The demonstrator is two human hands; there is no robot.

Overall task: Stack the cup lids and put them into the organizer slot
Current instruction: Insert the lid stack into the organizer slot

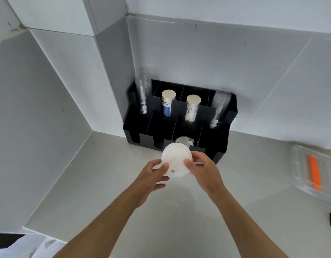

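Right now, in the head view, both hands hold a white stack of cup lids (176, 160) in the air, just in front of the black organizer (224, 127); the left hand (153, 176) pinches the near left edge with thumb on top and fingers under; the right hand (202, 169) pinches the right edge the same way; two hands on two sides likely keep the lids lined up so they do not slide apart. How many lids are in the stack I cannot tell.

The stack sits low and close to the front slots, probably so it can drop in with a short push; a clear lid (184, 140) already rests in one front slot just behind the stack, so that slot looks like the place for lids. Tall cup stacks stand in the back slots, paper ones (168, 103) in the middle and clear ones (219, 108) at the ends; they lean back out of the way. A clear tray (298, 175) with an orange thing (314, 172) lies well apart on the right of the counter (108, 183).
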